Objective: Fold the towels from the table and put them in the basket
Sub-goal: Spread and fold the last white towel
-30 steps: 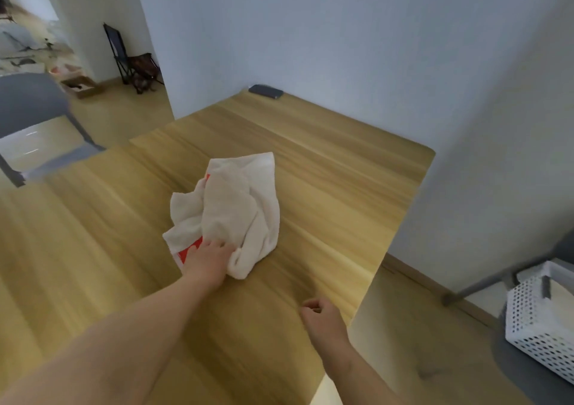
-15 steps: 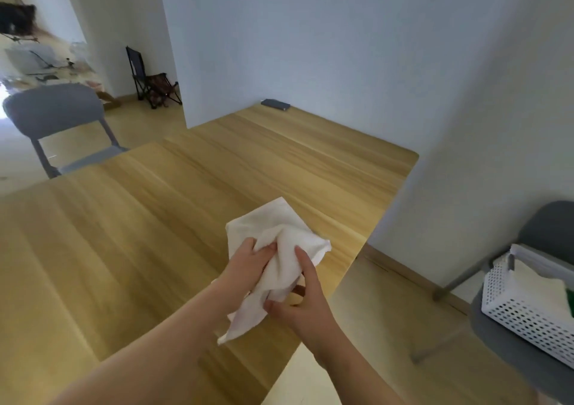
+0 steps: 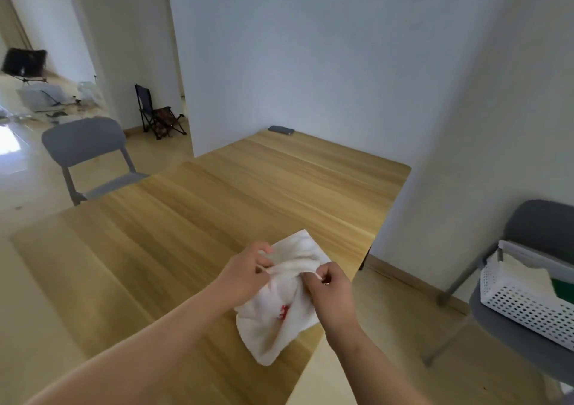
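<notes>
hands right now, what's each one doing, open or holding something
Left hand: closed, pinching the upper edge of the white towel.
Right hand: closed, gripping the same towel along that edge, beside the left.

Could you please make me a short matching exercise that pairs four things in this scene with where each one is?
Things:
1. white towel
2. white basket
3. dark flat object
4. folding camp chair

Places:
A. on the seat of the grey chair at the right
B. on the floor beyond the table, by the wall corner
C. held by the left hand and the right hand over the table's near edge
D. at the table's far end, against the wall

Pairs: 1-C, 2-A, 3-D, 4-B
</notes>
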Available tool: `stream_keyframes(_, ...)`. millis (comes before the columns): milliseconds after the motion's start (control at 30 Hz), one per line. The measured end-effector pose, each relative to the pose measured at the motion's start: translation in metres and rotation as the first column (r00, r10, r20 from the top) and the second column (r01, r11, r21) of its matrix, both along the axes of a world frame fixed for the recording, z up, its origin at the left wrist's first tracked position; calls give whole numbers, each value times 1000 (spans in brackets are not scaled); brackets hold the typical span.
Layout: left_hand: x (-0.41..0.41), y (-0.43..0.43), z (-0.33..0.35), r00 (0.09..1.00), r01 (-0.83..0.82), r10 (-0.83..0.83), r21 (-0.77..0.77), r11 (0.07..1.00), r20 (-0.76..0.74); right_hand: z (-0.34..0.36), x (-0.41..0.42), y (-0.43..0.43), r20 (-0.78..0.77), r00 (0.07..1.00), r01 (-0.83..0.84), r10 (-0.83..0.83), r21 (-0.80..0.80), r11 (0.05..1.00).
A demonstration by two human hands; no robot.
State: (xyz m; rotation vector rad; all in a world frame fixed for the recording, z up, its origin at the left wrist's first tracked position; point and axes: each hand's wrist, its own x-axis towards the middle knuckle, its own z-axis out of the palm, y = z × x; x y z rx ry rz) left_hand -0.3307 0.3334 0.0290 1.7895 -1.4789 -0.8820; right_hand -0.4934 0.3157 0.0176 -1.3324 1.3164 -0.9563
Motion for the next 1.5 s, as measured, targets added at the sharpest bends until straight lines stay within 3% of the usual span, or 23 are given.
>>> stream_keyframes(133, 46, -25, 12, 998, -3, 14, -185, 983, 58, 2, 44, -11, -165, 983, 65, -76, -72, 995)
stream_keyframes(300, 105, -63, 29, 974, 228, -227, -163, 960, 25, -3, 88, -32, -451, 872, 232, -191, 35, 972)
stream_keyframes(400, 143, -82, 44, 913, 407, -407, -41, 913, -7, -7, 103, -36, -492, 837, 343, -238, 134, 930)
stream_keyframes(500, 172, -100, 56, 788, 499, -516, 143, 855, 336, -5, 117, -39, -444, 805, 500, -394, 151, 853)
stream_keyframes(567, 184, -111, 65, 786, 359, -341, 68, 931, 516, 6, 127, -40, -385, 786, 566, -483, 137, 813)
stream_keyframes(600, 190, -116, 68, 831, 265, -226, -4, 964, 508, 15, 132, -42, -350, 778, 590, -522, 121, 798)
stream_keyframes(700, 204, -128, 77, 988, 13, 14, -174, 985, 152, 43, 148, -45, -220, 733, 657, -643, -13, 754)
stream_keyframes(767, 209, -130, 83, 979, -132, 110, -126, 983, -171, 61, 163, -44, -89, 711, 685, -698, -135, 716)
stream_keyframes(833, 213, -129, 93, 817, -133, 151, 74, 988, -556, 75, 175, -44, 33, 695, 702, -718, -246, 668)
stream_keyframes(900, 220, -127, 103, 607, -9, 139, 168, 986, -783, 85, 183, -45, 93, 696, 690, -712, -363, 627)
stream_keyframes(1067, 229, -115, 123, 374, 75, -4, 26, 997, -928, 101, 191, -38, 148, 682, 681, -716, -486, 548)
stream_keyframes(1133, 226, -113, 127, 324, 99, -47, -15, 995, -945, 105, 190, -37, 163, 648, 726, -744, -429, 538)
stream_keyframes(1233, 220, -117, 120, 270, 121, -11, 22, 992, -963, 97, 179, -42, 117, 620, 779, -776, -204, 592)
stream_keyframes(1400, 211, -128, 91, 287, 85, 225, 258, 962, -931, 65, 166, -51, -85, 718, 695, -691, 18, 719)
stream_keyframes(1500, 208, -136, 94, 337, 23, 197, 217, 976, -921, 71, 166, -60, -168, 722, 661, -671, -117, 741)
